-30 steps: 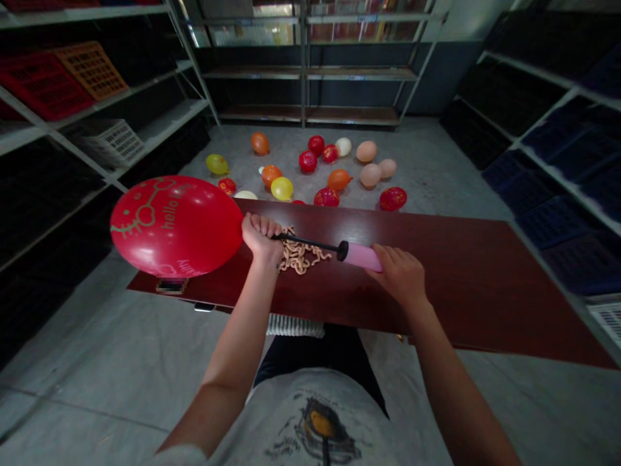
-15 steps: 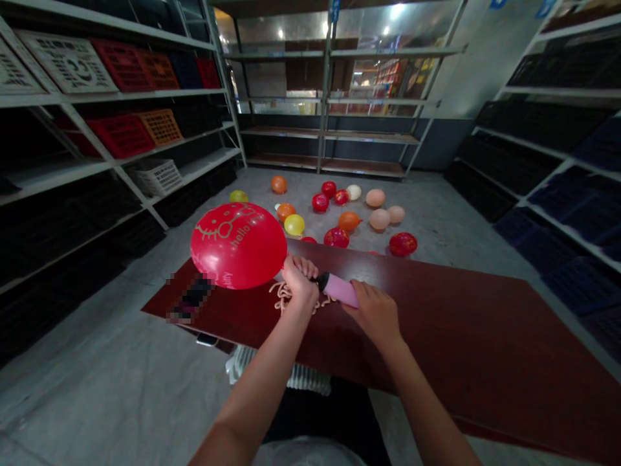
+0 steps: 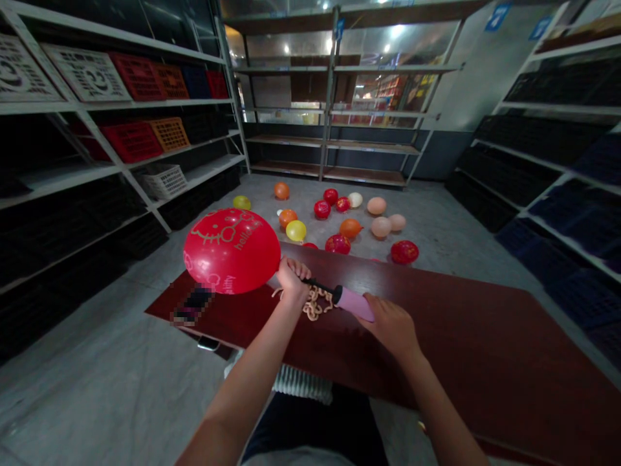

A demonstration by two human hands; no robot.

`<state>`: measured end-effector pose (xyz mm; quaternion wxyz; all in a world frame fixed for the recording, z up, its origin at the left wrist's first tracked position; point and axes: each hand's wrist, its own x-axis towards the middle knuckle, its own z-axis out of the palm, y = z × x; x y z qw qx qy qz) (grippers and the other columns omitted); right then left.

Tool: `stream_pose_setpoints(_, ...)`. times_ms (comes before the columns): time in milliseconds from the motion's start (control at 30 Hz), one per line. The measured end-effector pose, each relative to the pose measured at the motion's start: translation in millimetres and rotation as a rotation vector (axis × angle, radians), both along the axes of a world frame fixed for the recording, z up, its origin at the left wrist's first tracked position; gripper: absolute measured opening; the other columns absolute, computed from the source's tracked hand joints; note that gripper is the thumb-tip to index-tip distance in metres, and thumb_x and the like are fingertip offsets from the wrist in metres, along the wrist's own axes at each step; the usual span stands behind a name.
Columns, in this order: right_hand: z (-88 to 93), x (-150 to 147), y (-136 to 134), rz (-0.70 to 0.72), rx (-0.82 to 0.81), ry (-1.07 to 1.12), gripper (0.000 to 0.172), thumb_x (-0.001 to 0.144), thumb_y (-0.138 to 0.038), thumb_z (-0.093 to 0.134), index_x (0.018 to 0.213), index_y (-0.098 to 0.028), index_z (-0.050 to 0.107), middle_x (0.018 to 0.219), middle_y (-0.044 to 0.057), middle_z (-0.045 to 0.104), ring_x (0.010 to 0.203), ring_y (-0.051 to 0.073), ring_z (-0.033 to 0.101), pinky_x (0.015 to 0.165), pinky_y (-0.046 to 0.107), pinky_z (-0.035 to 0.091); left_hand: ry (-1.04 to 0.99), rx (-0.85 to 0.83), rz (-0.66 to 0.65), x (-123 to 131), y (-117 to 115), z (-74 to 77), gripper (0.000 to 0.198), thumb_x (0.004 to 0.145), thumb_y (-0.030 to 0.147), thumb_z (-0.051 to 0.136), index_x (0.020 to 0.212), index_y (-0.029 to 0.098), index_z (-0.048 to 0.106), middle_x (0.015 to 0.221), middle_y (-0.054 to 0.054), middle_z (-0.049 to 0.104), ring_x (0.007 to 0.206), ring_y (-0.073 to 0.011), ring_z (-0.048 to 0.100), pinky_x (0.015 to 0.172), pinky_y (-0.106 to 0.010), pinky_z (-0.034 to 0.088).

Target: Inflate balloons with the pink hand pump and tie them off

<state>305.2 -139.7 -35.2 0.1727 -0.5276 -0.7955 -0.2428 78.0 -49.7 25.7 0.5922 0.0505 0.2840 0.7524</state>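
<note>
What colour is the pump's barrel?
The barrel is pink, seen best in the head view.

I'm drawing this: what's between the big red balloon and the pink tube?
The head view shows the left hand's grip and a black rod between them.

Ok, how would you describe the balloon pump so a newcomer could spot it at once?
Find the dark reddish-brown table. Above it, the right hand grips the balloon pump, whose black rod points to the left hand at the neck of the printed red balloon. It is the straight pink cylinder with a black end, unlike the tan curled pieces on the table.
</note>
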Motion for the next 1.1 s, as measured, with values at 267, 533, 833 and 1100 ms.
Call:
stream_pose_setpoints(267, 2.4, 46, -15, 0.015, -0.002, 0.013, 0.040, 0.092, -0.046, 0.056, 0.116, -0.015, 0.063, 0.101, 0.011, 0.074, 0.083, 0.021, 0.068, 0.074, 0.030, 0.044, -0.011, 0.018, -0.003, -21, 3, 10.2, 0.042, 0.091, 0.018, 0.041, 0.055, 0.020, 0.020, 0.044, 0.006, 0.018, 0.033, -0.0077, 0.019, 0.040, -0.025, 0.015)
stream_pose_setpoints(533, 5.6, 28, -15, -0.031, -0.038, 0.060, 0.034, 0.093, -0.042, 0.054, 0.112, -0.015, 0.062, 0.099, 0.010, 0.074, 0.079, 0.021, 0.069, 0.070, 0.030, 0.046, 0.013, 0.037, 0.085, -12, 3, 11.5, 0.046, 0.094, 0.022, 0.046, 0.055, 0.019, 0.022, 0.043, 0.007, 0.019, 0.033, -0.0070, 0.019, 0.039, -0.024, 0.015)
stream_pose_setpoints(833, 21.9, -17, 0, -0.040, -0.133, 0.046, 0.034, 0.085, -0.038, 0.066, 0.111, -0.017, 0.061, 0.096, 0.008, 0.073, 0.079, 0.021, 0.068, 0.068, 0.030, 0.041, -0.048, 0.035, 0.070, 5, -6, -3.0, 0.047, 0.095, 0.023, 0.044, 0.053, 0.019, 0.024, 0.041, 0.006, 0.020, 0.031, -0.0069, 0.020, 0.037, -0.024, 0.014)
stream_pose_setpoints(1100, 26.2, -48, 6, -0.018, -0.205, 0.123, 0.037, 0.087, -0.044, 0.064, 0.112, -0.017, 0.061, 0.094, 0.007, 0.073, 0.076, 0.020, 0.067, 0.067, 0.029, 0.039, -0.083, 0.010, 0.029, 16, -9, -9.9, 0.048, 0.095, 0.026, 0.046, 0.052, 0.019, 0.025, 0.040, 0.006, 0.021, 0.030, -0.0065, 0.021, 0.036, -0.023, 0.014)
